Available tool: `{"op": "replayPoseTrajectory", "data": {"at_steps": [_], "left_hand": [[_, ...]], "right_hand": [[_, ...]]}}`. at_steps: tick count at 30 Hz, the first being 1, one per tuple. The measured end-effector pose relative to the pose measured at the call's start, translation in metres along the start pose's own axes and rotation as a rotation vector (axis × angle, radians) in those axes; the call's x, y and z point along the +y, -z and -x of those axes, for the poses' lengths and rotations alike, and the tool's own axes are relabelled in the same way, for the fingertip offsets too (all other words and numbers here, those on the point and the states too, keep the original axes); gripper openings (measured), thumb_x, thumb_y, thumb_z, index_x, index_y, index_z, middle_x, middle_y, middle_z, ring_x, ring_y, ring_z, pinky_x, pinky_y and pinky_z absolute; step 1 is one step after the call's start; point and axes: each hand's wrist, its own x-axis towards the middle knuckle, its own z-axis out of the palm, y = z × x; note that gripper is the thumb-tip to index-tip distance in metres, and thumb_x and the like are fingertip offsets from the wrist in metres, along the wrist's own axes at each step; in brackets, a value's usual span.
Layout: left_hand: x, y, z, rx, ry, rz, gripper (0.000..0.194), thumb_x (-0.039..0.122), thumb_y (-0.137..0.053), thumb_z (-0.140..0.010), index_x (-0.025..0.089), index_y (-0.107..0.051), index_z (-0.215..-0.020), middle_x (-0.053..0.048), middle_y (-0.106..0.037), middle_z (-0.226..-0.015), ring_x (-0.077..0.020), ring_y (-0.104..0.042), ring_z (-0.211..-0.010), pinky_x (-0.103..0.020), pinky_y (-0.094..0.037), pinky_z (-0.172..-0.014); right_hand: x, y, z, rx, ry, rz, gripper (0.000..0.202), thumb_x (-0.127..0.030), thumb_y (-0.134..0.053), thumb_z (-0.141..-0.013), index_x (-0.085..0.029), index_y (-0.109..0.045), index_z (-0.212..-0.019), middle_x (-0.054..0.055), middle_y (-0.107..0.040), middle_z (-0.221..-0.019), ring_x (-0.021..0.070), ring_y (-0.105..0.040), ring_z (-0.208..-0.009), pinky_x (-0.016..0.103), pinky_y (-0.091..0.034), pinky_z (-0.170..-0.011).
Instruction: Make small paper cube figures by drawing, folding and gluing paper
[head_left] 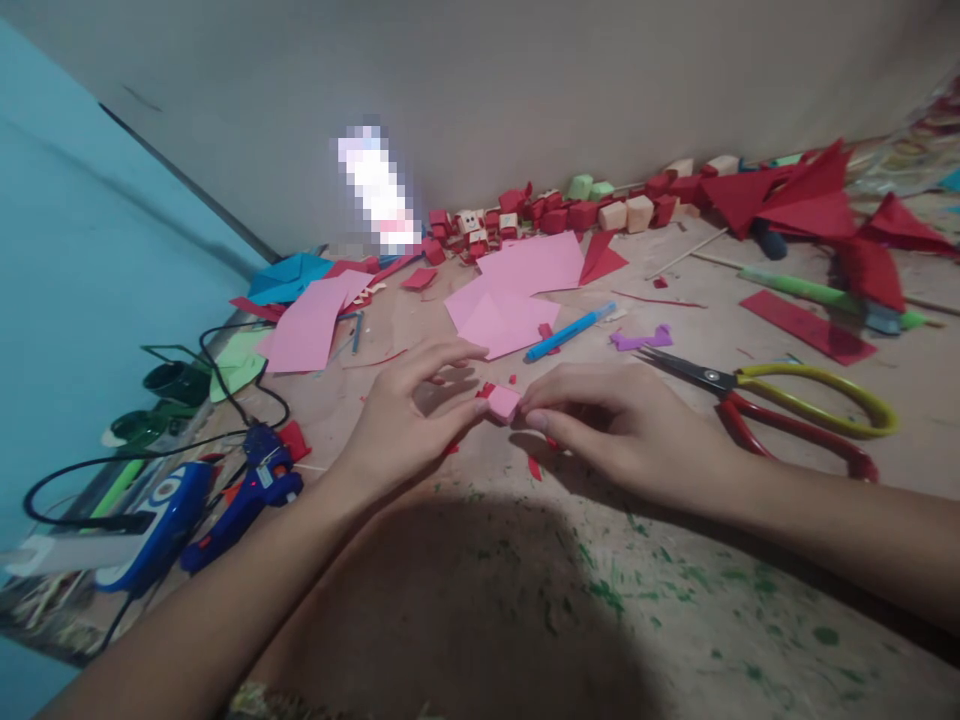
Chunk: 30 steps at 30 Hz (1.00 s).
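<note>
A small pink paper cube (pixel 504 402) with a bit of red on its left side is held between my hands, just above the table. My left hand (pixel 409 410) has its thumb tip at the cube's left side, with the index finger raised and bent over. From the right, my right hand (pixel 615 415) pinches at the cube's other side, thumb and index finger close together. Red paper scraps (pixel 534 467) lie below the hands. Beyond them are pink paper sheets (pixel 517 290) and a blue pen (pixel 570 332).
Scissors (pixel 712 376) with yellow and red handles lie open by my right forearm. A blue glue gun (pixel 266 470) and a blue-and-white power strip (pixel 161 530) with cords are at left. Red and cream paper cubes (pixel 581 215) line the wall, near a bright blurred phone-like screen (pixel 379 190).
</note>
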Motion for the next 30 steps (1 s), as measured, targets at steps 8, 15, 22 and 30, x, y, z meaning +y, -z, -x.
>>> {"op": "replayPoseTrajectory", "data": {"at_steps": [8, 15, 22, 30], "left_hand": [[-0.007, -0.007, 0.003, -0.154, -0.27, -0.053, 0.033, 0.019, -0.072, -0.087, 0.021, -0.068, -0.119, -0.012, -0.069, -0.121, -0.026, -0.062, -0.116, -0.044, -0.049, -0.102], [0.001, -0.005, -0.001, 0.008, 0.206, 0.396, 0.024, 0.026, -0.073, -0.086, 0.025, -0.072, -0.11, -0.005, -0.072, -0.105, -0.0203, -0.066, -0.094, -0.034, -0.055, -0.086], [-0.012, 0.012, -0.024, 0.285, 0.559, 0.988, 0.023, 0.031, -0.069, -0.086, 0.018, -0.068, -0.104, -0.008, -0.071, -0.094, -0.0146, -0.066, -0.072, -0.023, -0.052, -0.06], [-0.033, 0.023, -0.08, 0.272, 0.613, 0.81, 0.029, 0.031, -0.063, -0.097, 0.015, -0.063, -0.12, -0.009, -0.067, -0.113, -0.0197, -0.068, -0.092, -0.037, -0.06, -0.078]], "right_hand": [[-0.004, 0.002, -0.002, -0.001, 0.005, -0.004, 0.023, -0.017, -0.054, -0.098, -0.017, -0.067, -0.08, 0.0, -0.07, -0.081, 0.0128, -0.062, -0.077, 0.024, -0.045, -0.073], [-0.008, 0.003, -0.001, -0.019, -0.031, -0.059, 0.029, -0.021, -0.048, -0.101, -0.019, -0.062, -0.076, 0.001, -0.068, -0.082, 0.0156, -0.062, -0.079, 0.027, -0.046, -0.072], [-0.01, 0.004, 0.0, -0.004, -0.041, -0.059, 0.027, -0.023, -0.049, -0.099, -0.02, -0.061, -0.074, 0.002, -0.069, -0.084, 0.0177, -0.064, -0.082, 0.028, -0.046, -0.076], [-0.009, 0.002, 0.004, 0.029, -0.034, -0.026, 0.029, -0.019, -0.048, -0.096, -0.019, -0.058, -0.069, 0.001, -0.065, -0.075, 0.0168, -0.061, -0.074, 0.027, -0.044, -0.07]]}}
